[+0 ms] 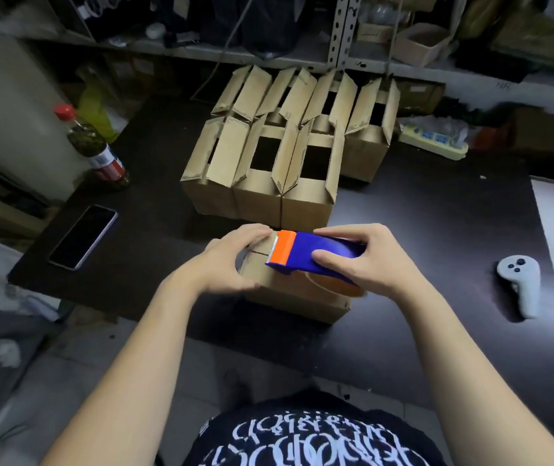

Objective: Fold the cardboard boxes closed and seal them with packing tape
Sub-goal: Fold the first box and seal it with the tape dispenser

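A small cardboard box (289, 297) with its flaps folded shut sits on the dark table in front of me. My left hand (232, 260) grips the box's left end, fingers curled over the top edge and thumb on the near side. My right hand (363, 260) grips a blue tape dispenser (316, 255) with an orange blade end, lying across the box top. Its roll of brown tape (339, 285) shows below the hand. Behind stand several open cardboard boxes (269, 166) with flaps up.
A phone (82, 237) lies at the table's left edge beside a red-capped bottle (95, 149). A white controller (521, 285) rests on the right. A power strip (433, 141) lies at the back right. Cluttered shelves (269, 55) run behind the table.
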